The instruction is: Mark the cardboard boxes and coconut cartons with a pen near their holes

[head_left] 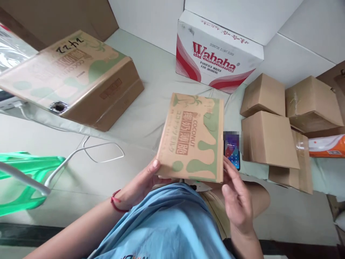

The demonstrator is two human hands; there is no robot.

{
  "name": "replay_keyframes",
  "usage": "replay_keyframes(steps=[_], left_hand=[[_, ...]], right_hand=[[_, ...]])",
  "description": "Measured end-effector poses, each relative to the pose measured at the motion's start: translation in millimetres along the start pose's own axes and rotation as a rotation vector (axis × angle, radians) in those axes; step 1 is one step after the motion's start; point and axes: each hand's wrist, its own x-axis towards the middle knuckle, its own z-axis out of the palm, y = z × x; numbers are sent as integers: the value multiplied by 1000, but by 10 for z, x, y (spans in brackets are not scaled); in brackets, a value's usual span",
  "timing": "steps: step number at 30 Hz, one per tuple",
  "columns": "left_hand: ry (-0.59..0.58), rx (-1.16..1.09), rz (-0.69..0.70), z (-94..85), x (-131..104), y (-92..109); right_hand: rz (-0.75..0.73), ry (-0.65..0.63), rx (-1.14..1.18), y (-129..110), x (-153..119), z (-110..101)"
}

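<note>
A brown cardboard box (192,136) printed with green drips, palm trees and the word COCONUT is in front of my body, over the near edge of the cloth-covered surface. My left hand (145,181) grips its lower left corner, the thumb on the edge and the other fingers mostly hidden underneath. Against the lower right side rest the fingers of my right hand (238,196), with the thumb held off the cardboard. Just beyond that side lies a phone (232,154) with its screen lit, partly covered by the box.
A larger COCONUT carton (81,75) with a hole lies at left. Behind stands a white and red Wahaha carton (215,54). Several plain boxes (269,138) crowd the right, beside an orange and white package (327,145). A white cable (104,160) loops near a green stool (29,183).
</note>
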Motion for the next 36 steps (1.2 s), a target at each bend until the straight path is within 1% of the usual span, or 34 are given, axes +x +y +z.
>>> replay_keyframes(steps=[1, 2, 4, 6, 8, 11, 15, 18, 20, 22, 25, 28, 30, 32, 34, 36], left_hand=[[-33, -48, -48, -56, -20, 34], [-48, -84, -61, -99, -35, 72], [-60, -142, -8, -141, -47, 140], [-70, -199, 80, -136, -42, 181], [-80, -241, 116, -113, -31, 196], [-71, -257, 154, -84, -18, 204], [-112, -232, 135, -18, -11, 269], [-139, -196, 95, 82, -19, 365], [-179, -147, 56, 164, -36, 445], [-207, -42, 18, 248, -60, 525], [-179, 159, 3, 367, -93, 613], [-154, 268, 0, 450, -104, 637], [-150, 286, -7, 464, -97, 623], [-134, 275, -14, 435, -84, 598], [-74, 257, -13, 366, -64, 561], [29, 254, 0, 269, -35, 507]], right_hand=[[-65, -55, -83, -58, 0, 44], [-138, -105, -171, -117, 6, 85], [-290, -186, -312, -226, 34, 152], [-399, -237, -376, -303, 69, 195], [-449, -264, -389, -342, 97, 217], [-476, -280, -371, -343, 116, 224], [-490, -267, -323, -265, 133, 200], [-434, -193, -251, -158, 160, 146], [-333, -116, -145, -80, 184, 94], [-216, -33, -24, -10, 212, 38], [-109, 91, 69, 67, 257, -29], [-81, 185, 102, 106, 284, -60], [-62, 207, 126, 115, 280, -67], [-29, 220, 151, 121, 255, -71], [-4, 233, 181, 135, 209, -74], [24, 220, 237, 165, 148, -68]])
